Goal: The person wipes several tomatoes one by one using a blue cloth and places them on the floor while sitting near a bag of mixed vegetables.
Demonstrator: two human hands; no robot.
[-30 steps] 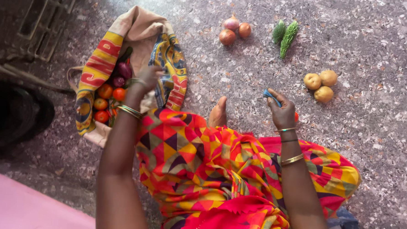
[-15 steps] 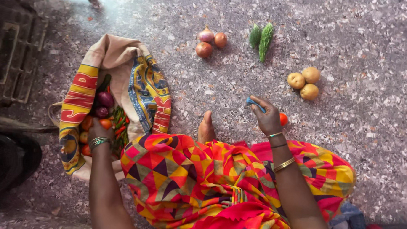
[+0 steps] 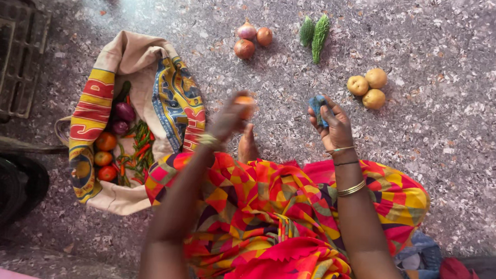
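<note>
Your speckled stone floor fills the view, rough and mottled in grey and white, and your bright patterned cloth of red, yellow and orange triangles spreads across your lap at 6 o'clock. At 9 o'clock the soft printed sack lies slumped open, where tomatoes, purple aubergines and thin red and green chillies show inside its mouth. Your left hand, which half a second ago was down inside that sack, is now lifted clear of it and sits blurred near the centre, its fingers closed around a small round orange tomato just above your bare foot. Your right hand has turned slightly since then and has risen a little toward 1 o'clock; it is clamped on a small blue object, whose material you cannot make out, and the red-orange piece that showed beside your wrist earlier is no longer visible. At 1 o'clock three smooth yellow potatoes huddle touching one another. At 12 o'clock two bumpy green bitter gourds lie side by side, and just left of them three papery-skinned onions cluster together, well apart from both of your hands.
</note>
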